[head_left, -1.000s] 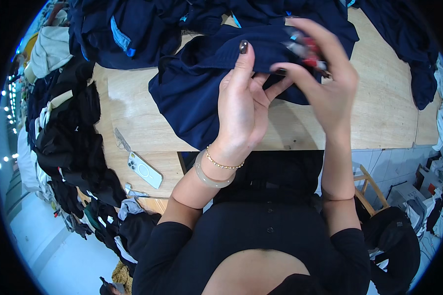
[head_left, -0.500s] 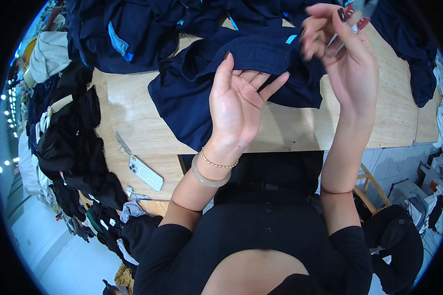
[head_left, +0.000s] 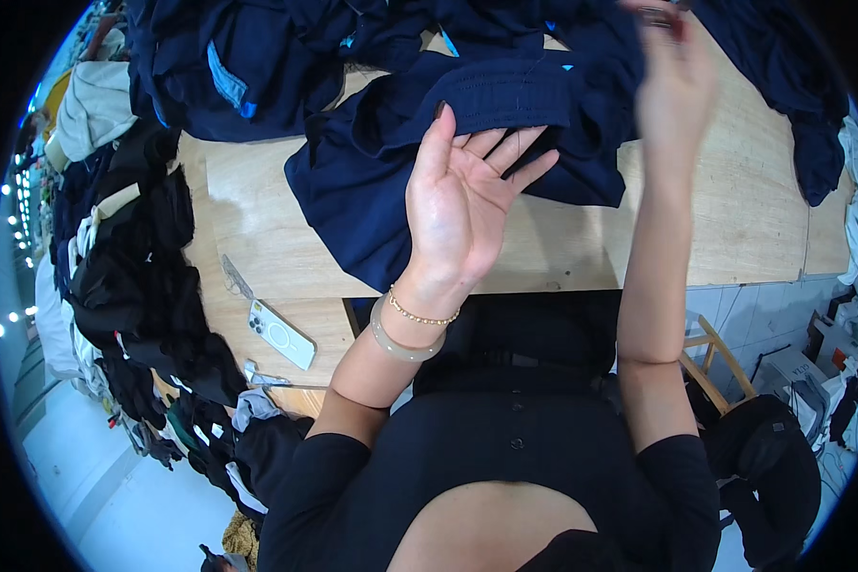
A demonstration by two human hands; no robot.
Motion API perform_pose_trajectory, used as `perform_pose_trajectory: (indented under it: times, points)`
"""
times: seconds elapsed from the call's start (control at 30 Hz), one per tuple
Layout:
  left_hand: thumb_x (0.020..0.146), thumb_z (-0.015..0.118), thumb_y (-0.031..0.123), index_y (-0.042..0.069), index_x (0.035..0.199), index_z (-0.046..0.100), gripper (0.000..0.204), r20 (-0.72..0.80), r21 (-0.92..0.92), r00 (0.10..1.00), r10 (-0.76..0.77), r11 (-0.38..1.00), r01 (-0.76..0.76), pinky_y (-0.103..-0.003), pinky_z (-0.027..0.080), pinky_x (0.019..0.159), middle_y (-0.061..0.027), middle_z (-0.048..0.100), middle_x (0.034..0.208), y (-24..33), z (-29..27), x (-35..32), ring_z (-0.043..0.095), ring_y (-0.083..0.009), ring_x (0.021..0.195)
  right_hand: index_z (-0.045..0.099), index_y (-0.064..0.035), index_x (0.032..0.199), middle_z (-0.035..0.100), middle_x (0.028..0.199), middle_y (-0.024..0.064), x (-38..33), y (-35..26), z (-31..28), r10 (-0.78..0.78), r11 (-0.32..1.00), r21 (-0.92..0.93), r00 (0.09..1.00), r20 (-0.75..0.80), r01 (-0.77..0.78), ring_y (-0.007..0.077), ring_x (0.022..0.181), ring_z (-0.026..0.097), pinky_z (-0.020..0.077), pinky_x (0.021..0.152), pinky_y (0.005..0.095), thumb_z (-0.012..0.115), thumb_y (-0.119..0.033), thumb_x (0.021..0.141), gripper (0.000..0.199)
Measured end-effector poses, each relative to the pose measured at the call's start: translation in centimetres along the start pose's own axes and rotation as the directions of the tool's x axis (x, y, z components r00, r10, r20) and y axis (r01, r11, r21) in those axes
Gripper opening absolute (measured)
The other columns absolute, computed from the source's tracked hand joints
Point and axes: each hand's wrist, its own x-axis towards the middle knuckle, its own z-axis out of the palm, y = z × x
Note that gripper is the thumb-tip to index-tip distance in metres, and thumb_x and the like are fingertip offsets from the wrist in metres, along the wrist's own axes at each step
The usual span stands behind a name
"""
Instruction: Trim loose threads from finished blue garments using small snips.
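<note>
A navy blue garment [head_left: 353, 205] with a stitched, gathered waistband [head_left: 505, 93] lies on the wooden table. My left hand [head_left: 462, 205] is palm up at that waistband, thumb on top and fingertips tucked beneath the cloth, gripping its edge. Fine loose threads show on the band, one running up from it. Past the garment, at the upper right, my right hand [head_left: 675, 67] is raised and smeared by motion. Its fingers are partly cut off by the picture's top edge, so what they hold cannot be made out. A small light blue tag shows near the waistband's right end.
More navy garments [head_left: 257, 57] with light blue pieces are heaped along the far side of the table [head_left: 562, 253]. A white phone [head_left: 282, 334] lies at the left. Dark clothes [head_left: 138, 276] pile up beyond it. A wooden stool [head_left: 705, 357] stands at the lower right.
My right hand has moved up and away from the garment; the red-handled metal tool seen in it no longer shows plainly. My left hand stays at the waistband, which now lies flatter.
</note>
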Motion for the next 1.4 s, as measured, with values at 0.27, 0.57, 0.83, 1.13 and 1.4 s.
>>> perform_pose_trajectory:
  times: [0.27, 0.57, 0.83, 1.13, 1.4]
  points:
    - [0.098, 0.041, 0.038, 0.001, 0.110, 0.057, 0.042, 0.021, 0.028, 1.000, 0.007, 1.000, -0.008, -0.054, 0.040, 0.100, -0.0145, 0.060, 0.114, 0.3, 0.2, -0.1, 0.056, -0.0303, 0.112, 0.067, -0.0038, 0.098, 0.064, 0.081, 0.0009, -2.8, -1.3, -1.4, 0.204, 0.917, 0.292, 0.949, 0.241, -0.271, 0.0060, 0.072, 0.053, 0.0402, 0.062, 0.0202, 0.050, -0.016, 0.096, 0.021]
    - [0.087, 0.042, -0.001, -0.009, 0.117, 0.058, 0.035, -0.242, 0.532, 0.802, -0.546, 0.617, 0.580, -0.034, 0.053, 0.088, -0.0216, 0.065, 0.106, 1.5, -5.6, -5.5, 0.067, -0.0252, 0.094, 0.066, -0.0027, 0.097, 0.057, 0.078, -0.0021, -5.0, 0.8, -4.6, 0.390, 0.910, 0.103, 0.914, 0.111, -0.401, 0.0041, 0.070, 0.046, 0.0367, 0.066, 0.0172, 0.054, -0.014, 0.095, 0.017]
    - [0.081, 0.069, 0.018, 0.000, 0.106, 0.061, 0.031, 0.219, 0.933, 0.730, 0.648, -0.357, 0.038, -0.031, 0.048, 0.067, -0.0089, 0.060, 0.080, 6.8, -8.4, 1.4, 0.059, -0.0210, 0.074, 0.055, -0.0056, 0.099, 0.065, 0.092, 0.0130, -7.0, -0.1, -0.7, 0.247, 0.821, -0.565, 0.942, 0.228, -0.079, 0.0326, 0.082, 0.064, 0.0499, 0.068, 0.0373, 0.074, -0.035, 0.076, 0.042]
    - [0.091, 0.051, 0.007, -0.004, 0.105, 0.059, 0.019, -0.378, 0.391, 0.916, 0.131, 0.920, 0.029, -0.030, 0.055, 0.070, -0.0143, 0.067, 0.097, 11.3, -12.2, 3.6, 0.067, -0.0230, 0.083, 0.065, -0.0025, 0.099, 0.058, 0.082, 0.0087, -7.0, 4.8, -2.3, 0.447, 0.823, -0.432, 0.890, 0.092, -0.368, 0.0197, 0.071, 0.061, 0.0487, 0.062, 0.0332, 0.060, -0.013, 0.088, 0.016]
    - [0.097, 0.036, 0.008, -0.002, 0.099, 0.058, 0.024, -0.236, -0.164, 0.970, -0.050, 0.986, 0.011, -0.027, 0.052, 0.071, -0.0140, 0.065, 0.102, 17.8, -18.6, 1.2, 0.064, -0.0202, 0.090, 0.053, 0.0038, 0.113, 0.062, 0.112, 0.0142, -3.9, 7.4, -7.0, 0.834, -0.087, 0.741, 0.359, 0.420, -0.666, 0.0233, 0.105, 0.061, 0.0453, 0.101, 0.0394, 0.046, -0.004, 0.096, 0.020]
